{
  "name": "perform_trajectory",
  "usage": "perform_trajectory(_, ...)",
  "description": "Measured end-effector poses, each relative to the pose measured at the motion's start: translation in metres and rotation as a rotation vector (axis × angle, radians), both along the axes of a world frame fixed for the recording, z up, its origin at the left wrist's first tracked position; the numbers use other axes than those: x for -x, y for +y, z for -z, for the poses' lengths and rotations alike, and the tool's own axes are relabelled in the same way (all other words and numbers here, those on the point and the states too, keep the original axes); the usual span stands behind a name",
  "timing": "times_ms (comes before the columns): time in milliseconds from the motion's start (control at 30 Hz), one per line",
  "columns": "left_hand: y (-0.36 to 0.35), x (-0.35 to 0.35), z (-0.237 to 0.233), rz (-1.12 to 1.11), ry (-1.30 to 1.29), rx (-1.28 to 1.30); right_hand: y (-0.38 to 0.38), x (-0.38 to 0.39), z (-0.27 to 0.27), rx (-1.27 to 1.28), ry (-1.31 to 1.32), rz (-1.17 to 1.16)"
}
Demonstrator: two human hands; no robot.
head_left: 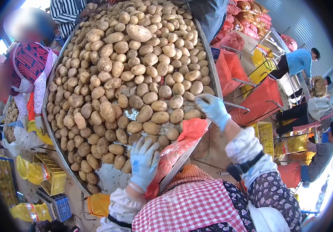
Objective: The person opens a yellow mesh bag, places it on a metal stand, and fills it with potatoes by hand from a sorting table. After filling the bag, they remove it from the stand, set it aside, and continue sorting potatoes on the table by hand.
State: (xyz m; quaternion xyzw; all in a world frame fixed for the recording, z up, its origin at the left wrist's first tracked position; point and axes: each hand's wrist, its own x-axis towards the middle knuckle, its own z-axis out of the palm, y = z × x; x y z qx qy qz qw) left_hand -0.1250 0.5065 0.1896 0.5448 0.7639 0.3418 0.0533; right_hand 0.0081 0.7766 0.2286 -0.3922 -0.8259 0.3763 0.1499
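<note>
A large heap of potatoes (151,58) covers a metal-edged table (112,178). My left hand (144,161), in a pale blue and white glove, rests at the near edge of the heap with its fingers spread and nothing held. My right hand (213,110), gloved alike, is at the table's right edge beside the potatoes; its fingers bend over the heap, and what they may hold is hidden. Between my hands a red plastic bag (178,149) lies crumpled along the table's near rim, its lower end beside my left wrist.
A person in a patterned top (31,63) stands at the left side; a striped sleeve (64,15) shows at the far end. Yellow crates (54,174) stand at lower left. Red bag holders (259,100), a yellow crate (264,138) and several people are on the right.
</note>
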Motion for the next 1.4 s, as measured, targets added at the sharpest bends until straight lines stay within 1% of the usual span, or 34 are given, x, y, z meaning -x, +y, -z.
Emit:
perform_trajectory(33, 0.019, 0.001, 0.0, 0.008, 0.125, -0.04, 0.003, 0.017, 0.001, 0.006, 0.006, 0.0)
perform_trajectory(100, 0.05, -0.003, 0.022, 0.015, 0.252, -0.081, 0.012, 0.042, 0.011, -0.296, -0.646, -0.224)
perform_trajectory(133, 0.068, -0.004, 0.046, 0.044, 0.324, 0.046, 0.021, 0.04, 0.048, -0.367, -0.656, -0.42)
perform_trajectory(167, 0.083, -0.003, 0.058, 0.072, 0.395, 0.173, 0.016, 0.045, 0.049, -0.368, -0.75, -0.488)
perform_trajectory(200, 0.094, -0.002, 0.05, 0.074, 0.402, 0.166, 0.015, 0.05, 0.047, -0.37, -0.843, -0.55)
perform_trajectory(233, 0.104, -0.003, 0.036, 0.103, 0.471, 0.422, 0.021, 0.047, 0.049, -0.372, -0.843, -0.54)
perform_trajectory(267, 0.111, -0.006, 0.029, 0.139, 0.535, 0.682, 0.026, 0.04, 0.053, -0.33, -0.693, -0.511)
perform_trajectory(300, 0.116, -0.006, 0.035, 0.153, 0.573, 0.739, 0.029, 0.032, 0.056, -0.289, -0.544, -0.484)
perform_trajectory(333, 0.12, -0.004, 0.025, 0.154, 0.574, 0.734, 0.03, 0.025, 0.049, -0.293, -0.546, -0.481)
perform_trajectory(400, 0.122, 0.008, 0.005, 0.228, 0.367, 0.734, 0.032, 0.007, 0.034, 0.318, -0.178, -0.081)
perform_trajectory(433, 0.113, 0.015, 0.009, 0.149, 0.253, 0.469, 0.035, -0.002, 0.037, 0.689, 0.117, -0.142)
perform_trajectory(467, 0.115, 0.014, 0.013, 0.146, 0.265, 0.464, 0.035, -0.012, 0.04, 0.682, 0.128, -0.145)
perform_trajectory(533, 0.12, 0.011, 0.006, -0.086, -0.077, -0.04, 0.02, -0.027, 0.015, 1.229, 0.411, -0.21)
perform_trajectory(567, 0.129, 0.004, -0.001, 0.008, 0.077, -0.209, 0.014, -0.028, 0.02, 1.285, 0.464, -0.256)
perform_trajectory(600, 0.144, -0.004, -0.024, 0.21, -0.029, -0.22, 0.01, -0.024, 0.023, 1.335, 0.518, -0.308)
perform_trajectory(633, 0.161, -0.007, -0.014, 0.18, -0.045, -0.273, 0.009, -0.017, 0.024, 1.406, 0.675, -0.312)
perform_trajectory(667, 0.179, -0.005, 0.005, 0.153, -0.06, -0.325, 0.018, -0.02, 0.025, 1.398, 0.683, -0.311)
perform_trajectory(700, 0.192, 0.012, 0.019, 0.089, -0.082, -0.323, 0.027, -0.025, 0.03, 1.437, 0.774, -0.206)
perform_trajectory(733, 0.192, 0.016, 0.013, -0.108, 0.275, -0.163, 0.034, -0.033, 0.033, 1.477, 0.861, -0.096)
perform_trajectory(800, 0.18, 0.024, 0.023, 0.133, 0.355, 0.178, 0.063, -0.05, 0.029, 1.352, 0.917, 0.065)
perform_trajectory(833, 0.176, 0.021, 0.027, 0.139, 0.428, 0.058, 0.081, -0.057, 0.031, 1.142, 0.833, 0.076)
perform_trajectory(867, 0.182, 0.024, 0.029, 0.139, 0.438, 0.058, 0.097, -0.059, 0.033, 0.93, 0.758, 0.088)
perform_trajectory(900, 0.186, 0.025, 0.013, 0.18, 0.33, 0.284, 0.11, -0.057, 0.03, 0.702, 0.542, 0.074)
perform_trajectory(933, 0.19, 0.022, 0.005, 0.214, 0.208, 0.516, 0.117, -0.052, 0.034, 0.713, 0.541, 0.077)
perform_trajectory(967, 0.204, 0.025, 0.013, 0.197, 0.469, 0.042, 0.122, -0.04, 0.039, 0.185, 0.296, -0.084)
perform_trajectory(1000, 0.229, 0.023, 0.01, 0.119, 0.339, 0.004, 0.124, -0.025, 0.042, -0.345, 0.047, -0.236)
perform_trajectory(1033, 0.251, 0.027, 0.017, 0.119, 0.44, 0.013, 0.115, -0.003, 0.017, -0.254, -0.392, -0.364)
perform_trajectory(1067, 0.269, 0.03, 0.026, 0.118, 0.537, 0.026, 0.111, 0.006, 0.039, -0.407, -0.528, -0.496)
perform_trajectory(1200, 0.32, 0.03, 0.029, 0.099, 0.502, 0.566, 0.117, 0.036, 0.006, -0.195, -0.882, -0.705)
perform_trajectory(1233, 0.323, 0.03, 0.014, 0.118, 0.433, 0.687, 0.121, 0.035, -0.004, -0.18, -0.871, -0.741)
perform_trajectory(1267, 0.324, 0.029, 0.014, 0.107, 0.432, 0.69, 0.125, 0.034, -0.001, -0.185, -0.868, -0.751)
perform_trajectory(1333, 0.326, 0.03, 0.014, -0.061, 0.292, 0.853, 0.133, 0.027, 0.013, -0.177, -0.701, -0.643)
perform_trajectory(1367, 0.324, 0.031, 0.02, -0.077, 0.273, 0.791, 0.134, 0.018, 0.023, -0.172, -0.574, -0.577)
perform_trajectory(1400, 0.317, 0.033, 0.024, -0.079, 0.273, 0.794, 0.133, 0.009, 0.029, -0.17, -0.572, -0.579)
